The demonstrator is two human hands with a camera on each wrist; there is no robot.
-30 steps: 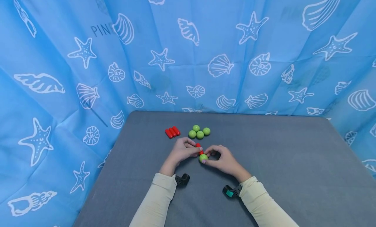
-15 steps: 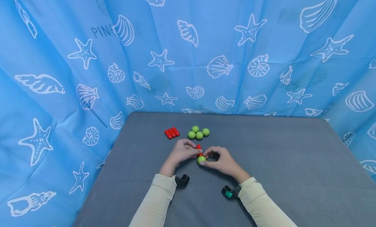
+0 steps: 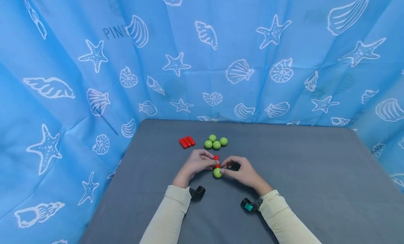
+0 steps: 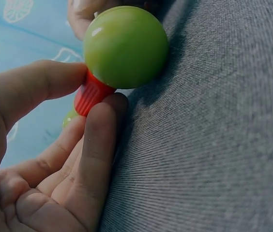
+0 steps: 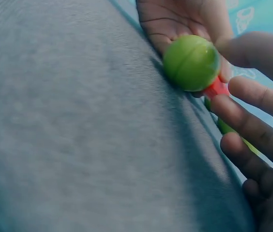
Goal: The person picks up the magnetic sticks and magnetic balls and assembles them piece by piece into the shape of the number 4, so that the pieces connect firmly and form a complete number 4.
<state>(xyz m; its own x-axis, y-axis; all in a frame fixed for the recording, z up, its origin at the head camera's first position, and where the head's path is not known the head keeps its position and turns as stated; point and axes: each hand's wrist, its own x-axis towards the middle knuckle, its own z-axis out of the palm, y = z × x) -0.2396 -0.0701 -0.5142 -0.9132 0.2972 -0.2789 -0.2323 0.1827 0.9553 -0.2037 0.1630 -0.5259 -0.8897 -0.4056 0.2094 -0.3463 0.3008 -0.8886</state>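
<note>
Noted three red sticks (image 3: 187, 142) side by side on gray table (image 3: 309, 173). Found in left hand (image 3: 195, 163): pinched red stick (image 4: 90, 96), end against green ball (image 4: 126, 47). Beyond: four green balls (image 3: 216, 144), clustered. Compared with half a second ago, found right hand (image 3: 243, 169) loosely open, with thumb (image 5: 262, 50) at ball's edge, not over its near side. Suggests less support needed.
</note>
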